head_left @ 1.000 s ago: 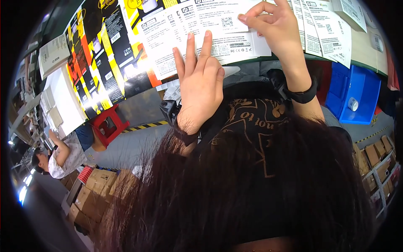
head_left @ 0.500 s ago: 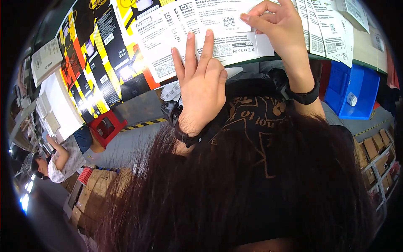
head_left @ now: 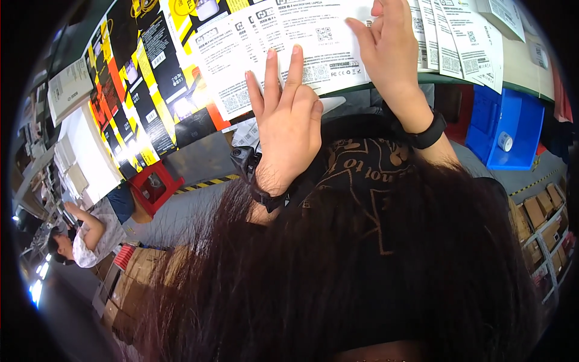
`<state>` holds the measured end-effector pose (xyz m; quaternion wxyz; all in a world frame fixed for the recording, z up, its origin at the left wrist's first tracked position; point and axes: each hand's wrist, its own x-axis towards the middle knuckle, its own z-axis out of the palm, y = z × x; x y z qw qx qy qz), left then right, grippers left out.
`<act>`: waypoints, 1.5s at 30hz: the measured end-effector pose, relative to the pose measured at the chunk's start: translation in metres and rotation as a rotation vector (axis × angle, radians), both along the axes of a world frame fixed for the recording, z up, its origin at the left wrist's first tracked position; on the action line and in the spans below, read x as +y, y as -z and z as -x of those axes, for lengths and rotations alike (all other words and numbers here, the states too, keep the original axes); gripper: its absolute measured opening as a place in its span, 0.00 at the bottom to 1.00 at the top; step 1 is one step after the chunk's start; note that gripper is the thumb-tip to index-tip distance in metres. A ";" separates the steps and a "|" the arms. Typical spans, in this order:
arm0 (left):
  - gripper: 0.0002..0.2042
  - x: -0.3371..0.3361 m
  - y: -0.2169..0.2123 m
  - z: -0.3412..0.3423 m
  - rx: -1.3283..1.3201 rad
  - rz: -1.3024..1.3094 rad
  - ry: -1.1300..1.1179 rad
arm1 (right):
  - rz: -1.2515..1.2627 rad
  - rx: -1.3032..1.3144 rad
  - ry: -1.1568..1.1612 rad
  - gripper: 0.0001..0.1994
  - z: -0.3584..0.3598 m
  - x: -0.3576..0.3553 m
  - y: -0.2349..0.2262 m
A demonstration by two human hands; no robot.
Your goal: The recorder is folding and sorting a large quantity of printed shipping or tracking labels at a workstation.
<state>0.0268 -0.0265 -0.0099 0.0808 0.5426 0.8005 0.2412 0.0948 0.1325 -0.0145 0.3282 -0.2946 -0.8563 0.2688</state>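
Note:
White printed sheets [head_left: 241, 66] lie overlapping in a fanned row on the table, each with black text and square codes. My left hand [head_left: 288, 120] rests on them, its fingers stretched and spread, pressing the paper with the fingertips. At the right edge of the top sheet [head_left: 341, 36] is my right hand [head_left: 389, 57]. Its thumb stands apart from the bent fingers, and I see nothing held between them. Part of its fingers is cut off by the upper edge of the picture.
Black, yellow and red printed sheets [head_left: 148, 78] cover the table's left. More white sheets [head_left: 467, 45] and a stack [head_left: 500, 15] lie right. Below are a blue bin [head_left: 506, 127] with a small white roll, and a red stool [head_left: 154, 187]. A person [head_left: 90, 235] works at far left.
My right hand has moved slightly left and up, its thumb parting from the fingers. The top sheet's right edge now lies more in line with the sheets beneath. My left hand stays nearly still.

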 end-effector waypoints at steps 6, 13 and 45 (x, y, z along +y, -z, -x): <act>0.04 -0.006 0.000 0.000 -0.046 -0.019 -0.002 | 0.734 0.591 -0.106 0.20 -0.035 0.031 0.005; 0.02 -0.006 0.009 0.003 -0.060 -0.065 -0.016 | 0.774 0.512 -0.157 0.19 -0.050 0.042 0.011; 0.05 -0.008 0.020 0.005 -0.093 -0.201 -0.004 | -0.214 -0.282 -0.673 0.35 -0.006 -0.013 -0.006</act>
